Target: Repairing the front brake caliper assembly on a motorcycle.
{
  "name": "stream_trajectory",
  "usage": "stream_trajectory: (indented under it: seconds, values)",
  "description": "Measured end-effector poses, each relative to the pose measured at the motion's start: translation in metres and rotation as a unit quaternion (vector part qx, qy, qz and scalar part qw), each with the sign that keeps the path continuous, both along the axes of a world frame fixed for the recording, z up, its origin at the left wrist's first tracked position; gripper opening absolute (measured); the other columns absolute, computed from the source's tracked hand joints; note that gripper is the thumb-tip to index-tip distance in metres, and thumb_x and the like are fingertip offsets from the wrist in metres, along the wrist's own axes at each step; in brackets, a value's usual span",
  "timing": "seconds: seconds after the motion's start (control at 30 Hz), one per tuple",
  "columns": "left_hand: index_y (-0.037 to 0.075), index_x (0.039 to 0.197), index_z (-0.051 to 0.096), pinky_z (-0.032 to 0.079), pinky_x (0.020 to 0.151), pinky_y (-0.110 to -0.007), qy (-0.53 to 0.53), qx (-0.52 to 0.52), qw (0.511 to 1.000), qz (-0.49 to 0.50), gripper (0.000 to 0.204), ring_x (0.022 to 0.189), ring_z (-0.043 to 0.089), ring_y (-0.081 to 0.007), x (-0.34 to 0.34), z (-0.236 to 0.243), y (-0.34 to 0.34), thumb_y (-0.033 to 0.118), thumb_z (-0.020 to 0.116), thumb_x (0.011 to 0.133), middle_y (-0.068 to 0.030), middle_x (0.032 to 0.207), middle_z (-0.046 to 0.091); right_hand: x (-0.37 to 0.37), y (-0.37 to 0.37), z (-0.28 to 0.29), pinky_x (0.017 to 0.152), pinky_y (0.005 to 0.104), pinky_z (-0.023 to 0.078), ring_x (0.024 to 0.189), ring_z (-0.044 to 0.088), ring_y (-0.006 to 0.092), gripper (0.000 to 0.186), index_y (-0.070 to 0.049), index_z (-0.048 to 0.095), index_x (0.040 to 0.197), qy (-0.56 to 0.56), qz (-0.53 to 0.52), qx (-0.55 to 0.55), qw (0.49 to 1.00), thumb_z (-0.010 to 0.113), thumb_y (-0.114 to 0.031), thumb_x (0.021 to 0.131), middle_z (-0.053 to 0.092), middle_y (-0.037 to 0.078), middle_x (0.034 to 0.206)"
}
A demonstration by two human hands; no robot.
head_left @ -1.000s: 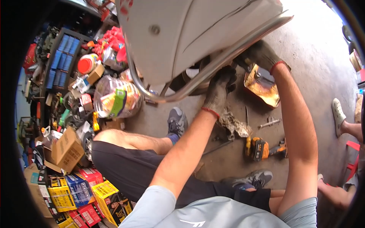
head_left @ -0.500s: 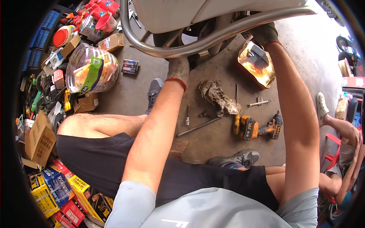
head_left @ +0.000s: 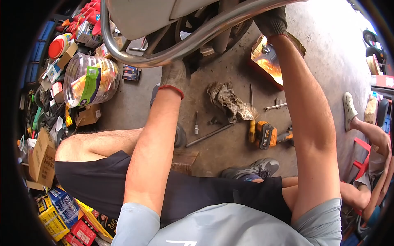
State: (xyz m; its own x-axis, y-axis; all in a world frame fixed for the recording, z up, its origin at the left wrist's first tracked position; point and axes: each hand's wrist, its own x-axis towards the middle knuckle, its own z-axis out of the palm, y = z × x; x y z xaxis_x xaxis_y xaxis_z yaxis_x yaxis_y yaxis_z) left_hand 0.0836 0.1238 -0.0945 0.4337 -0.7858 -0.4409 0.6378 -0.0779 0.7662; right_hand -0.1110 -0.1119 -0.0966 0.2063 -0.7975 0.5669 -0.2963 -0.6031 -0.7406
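A white body panel (head_left: 143, 18) and a bent chrome bar (head_left: 141, 61) of a vehicle fill the top, with a dark wheel (head_left: 245, 33) partly showing behind the bar. My left hand (head_left: 174, 76), in a pale, soiled work glove with a red cuff, reaches up beneath the bar beside the wheel; its fingers are hidden. My right hand (head_left: 271, 22), in a dark, dirty glove, is at the right end of the bar. Its fingertips are out of sight, and I cannot tell what it grips. Below it lies a cut-open can used as a tray (head_left: 266, 69), golden inside.
On the concrete lie a dirty rag (head_left: 225, 98), a screwdriver (head_left: 252, 131), a cordless power tool (head_left: 266, 135), a socket extension (head_left: 196, 127) and a long rod (head_left: 209, 136). A clear plastic jar (head_left: 72, 88) and cluttered boxes line the left. Another person's leg (head_left: 371, 127) is at right.
The bar, panel and both my hands have shifted left and upward in the view. The floor items appear slightly farther left. My right forearm now covers more of the power tool.
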Motion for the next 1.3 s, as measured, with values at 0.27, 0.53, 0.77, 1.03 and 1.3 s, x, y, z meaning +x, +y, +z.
stream_trajectory:
  seconds: [0.27,0.53,0.77,1.03,1.3]
  values:
    - [0.003,0.118,0.060,0.053,0.085,-0.043,-0.001,0.002,1.000,-0.023,0.027,0.098,0.067,-0.0304,-0.010,0.008,-0.005,0.018,0.056,0.096,-0.0149,0.111,0.068,0.001,-0.028,-0.012,0.102,0.0385,0.047,0.112,0.051,0.0223,0.050,-0.013,0.038,0.133,-0.312,0.184,0.109,0.926,0.064,-0.028,0.093,0.053,0.009,0.124]
    - [0.001,0.122,0.058,0.054,0.086,-0.043,-0.013,0.029,0.999,-0.012,0.030,0.102,0.066,-0.0312,-0.003,0.009,0.001,0.018,0.055,0.097,-0.0162,0.113,0.067,0.017,-0.017,-0.009,0.099,0.0447,0.048,0.111,0.051,0.0272,0.045,-0.014,0.044,0.130,-0.587,0.414,0.284,0.635,0.049,-0.047,0.099,0.054,0.009,0.122]
    - [0.003,0.122,0.058,0.055,0.086,-0.043,-0.003,0.018,0.999,-0.027,0.029,0.101,0.066,-0.0297,-0.016,0.009,-0.008,0.017,0.053,0.098,-0.0148,0.115,0.067,-0.010,-0.039,-0.027,0.095,0.0423,0.050,0.106,0.057,0.0313,0.050,-0.011,0.053,0.128,-0.325,0.115,0.122,0.931,0.058,-0.047,0.093,0.060,0.013,0.118]
    - [0.004,0.121,0.058,0.054,0.083,-0.040,-0.031,0.025,0.999,-0.019,0.028,0.101,0.066,-0.0263,-0.011,0.013,-0.001,0.018,0.054,0.098,-0.0129,0.115,0.067,-0.026,0.012,0.024,0.090,0.0429,0.052,0.106,0.062,0.0289,0.053,-0.011,0.055,0.129,-0.076,0.031,0.254,0.964,0.059,-0.049,0.092,0.064,0.012,0.117]
    - [0.004,0.120,0.059,0.052,0.077,-0.036,-0.041,0.029,0.997,-0.057,0.030,0.098,0.066,-0.0246,-0.008,0.012,0.000,0.022,0.058,0.096,-0.0110,0.111,0.069,-0.039,0.028,0.068,0.084,0.0451,0.054,0.105,0.067,0.0227,0.055,-0.013,0.058,0.129,-0.139,0.175,0.495,0.840,0.055,-0.055,0.092,0.068,0.008,0.115]
